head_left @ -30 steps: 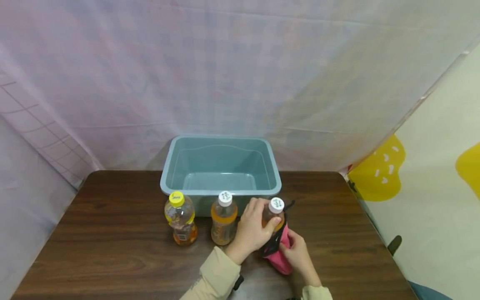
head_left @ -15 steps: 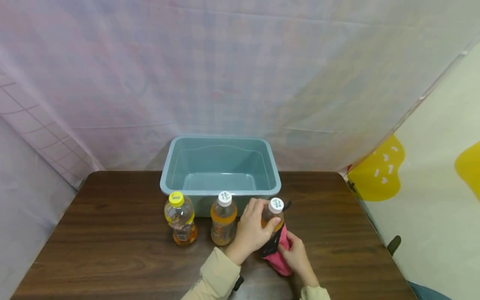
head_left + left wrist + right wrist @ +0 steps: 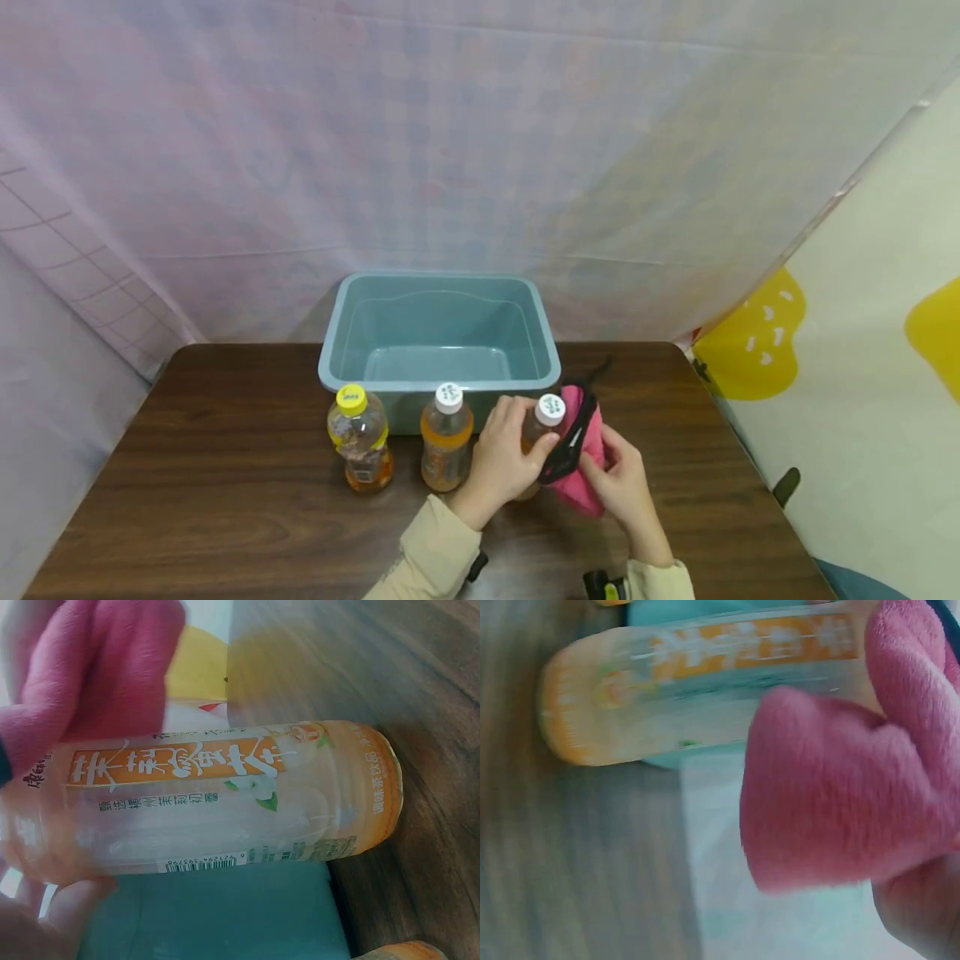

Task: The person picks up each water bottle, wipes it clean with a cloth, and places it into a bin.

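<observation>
My left hand (image 3: 504, 460) grips the upper part of a clear bottle (image 3: 300, 810) with a white cap and an orange label, which stands upright on the table in front of the bin. With fingers and thumb, my right hand (image 3: 627, 482) pinches a fuzzy pink cloth pouch (image 3: 583, 493) that has a black edge and a black cord. The pouch is beside the bottle's right side, overlapping it in the head view. In the right wrist view the pink cloth (image 3: 832, 795) covers part of the bottle's upper end.
Behind the bottles stands a grey-blue plastic bin (image 3: 327, 354). Left of the held bottle is a similar white-capped bottle (image 3: 447, 442), and farther left a yellow-capped bottle (image 3: 362, 446) with amber liquid. All are on a dark wooden table (image 3: 225, 517) with curtains behind.
My right hand has moved up and to the right with the pink pouch, which has come away from around the bottle's lower part. The left hand has stayed on the bottle.
</observation>
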